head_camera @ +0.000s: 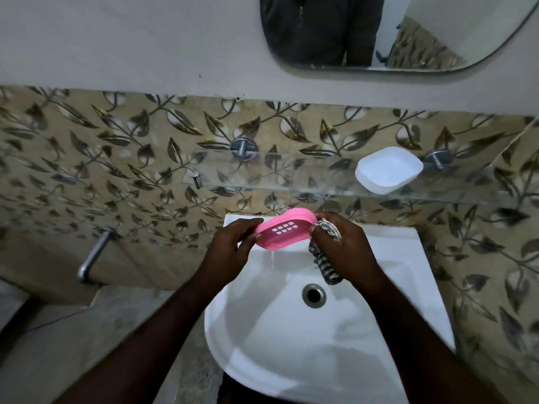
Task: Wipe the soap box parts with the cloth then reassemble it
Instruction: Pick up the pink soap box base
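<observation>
From the head camera, everything sits around the white sink, seen from above with its drain near the middle of the bowl.

Above the sink's back edge, both hands hold the task's things in the air. The left hand grips the left end of the pink soap tray, fingers curled over its rim; the tray is tilted, its slotted drain holes facing the camera (two short rows of small rectangular openings). The right hand is closed around a striped cloth, pressing a bunched part of it against the tray's right end, while the rest of the cloth hangs down from the hand towards the bowl.

Beyond the sink, on the wall, a glass shelf is mounted on metal pegs. The white soap box base rests on this shelf, above and to the right of the sink, open side up, well apart from the pink tray.

To the left of the sink, a metal tap juts from the leaf-patterned tiled wall. Higher up, above the shelf, the lower edge of a mirror reflects a person's dark clothing.
</observation>
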Demonstrator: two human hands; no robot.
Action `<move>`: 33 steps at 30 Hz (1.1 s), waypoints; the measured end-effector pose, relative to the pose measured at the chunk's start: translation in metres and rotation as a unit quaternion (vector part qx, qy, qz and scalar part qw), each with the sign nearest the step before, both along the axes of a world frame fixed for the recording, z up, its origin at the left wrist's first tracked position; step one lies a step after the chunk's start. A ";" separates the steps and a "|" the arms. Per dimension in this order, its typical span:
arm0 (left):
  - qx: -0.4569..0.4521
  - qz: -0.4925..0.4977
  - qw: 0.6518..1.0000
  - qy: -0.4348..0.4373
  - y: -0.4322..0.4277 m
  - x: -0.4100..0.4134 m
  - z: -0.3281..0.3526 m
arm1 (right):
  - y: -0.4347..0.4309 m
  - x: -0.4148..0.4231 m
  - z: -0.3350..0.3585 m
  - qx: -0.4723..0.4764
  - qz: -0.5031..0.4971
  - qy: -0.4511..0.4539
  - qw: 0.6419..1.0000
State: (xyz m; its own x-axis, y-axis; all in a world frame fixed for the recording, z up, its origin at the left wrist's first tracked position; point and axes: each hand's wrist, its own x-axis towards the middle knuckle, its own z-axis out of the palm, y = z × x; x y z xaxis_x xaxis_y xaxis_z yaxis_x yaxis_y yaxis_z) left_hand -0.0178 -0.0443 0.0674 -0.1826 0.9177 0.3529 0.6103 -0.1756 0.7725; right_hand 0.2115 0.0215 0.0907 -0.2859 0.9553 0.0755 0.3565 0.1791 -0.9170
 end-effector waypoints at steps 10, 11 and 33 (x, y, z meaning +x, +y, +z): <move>-0.010 0.033 0.993 -0.113 -0.021 0.018 0.018 | -0.004 0.015 0.012 0.056 0.041 -0.020 0.997; -0.007 0.029 0.993 -0.118 -0.023 0.020 0.023 | -0.004 0.019 0.014 0.068 0.047 -0.022 0.996; 0.194 0.142 0.955 0.171 -0.051 0.050 0.050 | -0.015 0.028 0.047 0.303 0.033 -0.086 0.949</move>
State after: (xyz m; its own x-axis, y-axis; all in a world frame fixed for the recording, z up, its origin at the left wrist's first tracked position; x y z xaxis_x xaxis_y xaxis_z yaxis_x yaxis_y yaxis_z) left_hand 0.0325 -0.0955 0.1176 -0.2181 0.6366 0.7397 0.8813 -0.1972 0.4295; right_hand 0.2395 0.0068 0.1378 -0.4015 0.7309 0.5519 0.4609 0.6820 -0.5679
